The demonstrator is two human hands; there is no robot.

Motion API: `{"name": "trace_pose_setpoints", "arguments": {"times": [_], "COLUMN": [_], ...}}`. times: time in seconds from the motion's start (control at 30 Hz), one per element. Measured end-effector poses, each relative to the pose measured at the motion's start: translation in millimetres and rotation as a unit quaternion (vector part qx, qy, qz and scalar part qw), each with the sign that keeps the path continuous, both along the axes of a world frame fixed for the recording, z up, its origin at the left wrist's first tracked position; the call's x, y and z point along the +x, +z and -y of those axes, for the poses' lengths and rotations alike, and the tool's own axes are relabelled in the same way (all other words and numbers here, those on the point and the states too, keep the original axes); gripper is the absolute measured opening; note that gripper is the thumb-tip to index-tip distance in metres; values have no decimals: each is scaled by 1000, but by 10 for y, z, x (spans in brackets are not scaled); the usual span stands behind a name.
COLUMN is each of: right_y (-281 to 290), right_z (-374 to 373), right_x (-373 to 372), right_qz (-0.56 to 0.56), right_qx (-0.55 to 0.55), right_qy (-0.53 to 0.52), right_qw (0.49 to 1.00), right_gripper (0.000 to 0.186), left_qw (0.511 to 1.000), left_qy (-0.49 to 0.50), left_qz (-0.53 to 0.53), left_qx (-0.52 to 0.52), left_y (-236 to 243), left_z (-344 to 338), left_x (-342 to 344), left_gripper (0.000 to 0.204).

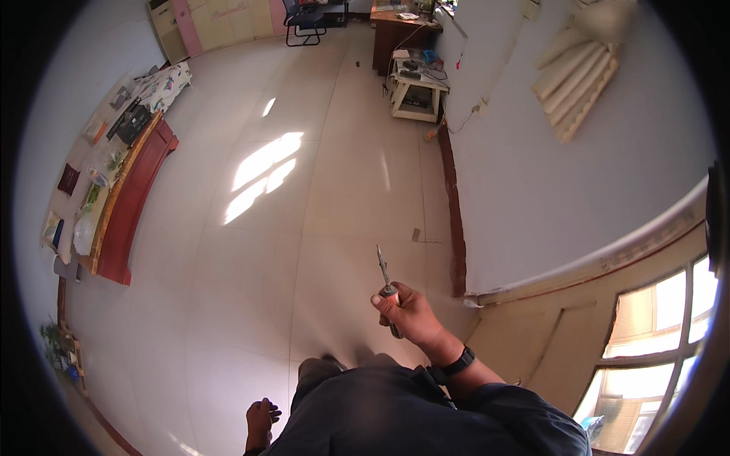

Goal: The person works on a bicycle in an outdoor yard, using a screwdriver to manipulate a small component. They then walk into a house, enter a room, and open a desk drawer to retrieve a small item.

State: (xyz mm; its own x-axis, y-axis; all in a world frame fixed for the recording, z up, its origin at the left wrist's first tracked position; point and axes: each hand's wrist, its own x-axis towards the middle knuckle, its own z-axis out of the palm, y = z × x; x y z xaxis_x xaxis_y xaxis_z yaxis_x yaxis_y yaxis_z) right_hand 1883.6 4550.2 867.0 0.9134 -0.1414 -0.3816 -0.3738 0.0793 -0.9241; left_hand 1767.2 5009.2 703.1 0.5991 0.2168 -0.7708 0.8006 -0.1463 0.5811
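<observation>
My right hand [407, 311] is raised in front of me and closed around the handle of a slim metal tool [384, 272], like a screwdriver or soldering iron, whose thin tip points up and away. A dark band sits on that wrist. My left hand [261, 422] hangs low beside my dark-clothed body near the picture's lower edge, fingers loosely curled with nothing in them. Pale floor tiles lie beneath both hands.
A long red-brown counter [129, 201] strewn with small items runs along the left wall. A low white table [417, 91] with gear stands by the right wall, a brown desk [395, 34] and office chair [306, 19] beyond. A window [658, 334] is at right.
</observation>
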Motion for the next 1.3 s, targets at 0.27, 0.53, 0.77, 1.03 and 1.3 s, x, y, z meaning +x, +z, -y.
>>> {"name": "trace_pose_setpoints", "arguments": {"times": [0.27,0.53,0.77,1.03,1.3], "right_y": [-72,351,201,194,98], "right_z": [-258,-404,9,918,1706], "right_x": [1798,3424,4924,6935,8569], "right_qz": [13,-10,-17,-5,32], "right_qx": [-31,-53,-60,-10,-1], "right_qy": [-49,-88,-83,-87,-87], "right_qw": [998,995,995,996,996], "right_gripper": [36,32,27,23,19], "left_qw": [974,992,984,988,972], "left_qy": [-212,-110,-153,-156,-227], "left_qz": [65,65,96,17,-6], "left_qx": [38,20,-4,6,64], "left_y": [-312,-38,-129,29,329], "left_z": [-307,-373,261,1114,2029], "left_x": [2197,5197,7037,8374,10015], "left_gripper": [35,31,30,34,41]}}
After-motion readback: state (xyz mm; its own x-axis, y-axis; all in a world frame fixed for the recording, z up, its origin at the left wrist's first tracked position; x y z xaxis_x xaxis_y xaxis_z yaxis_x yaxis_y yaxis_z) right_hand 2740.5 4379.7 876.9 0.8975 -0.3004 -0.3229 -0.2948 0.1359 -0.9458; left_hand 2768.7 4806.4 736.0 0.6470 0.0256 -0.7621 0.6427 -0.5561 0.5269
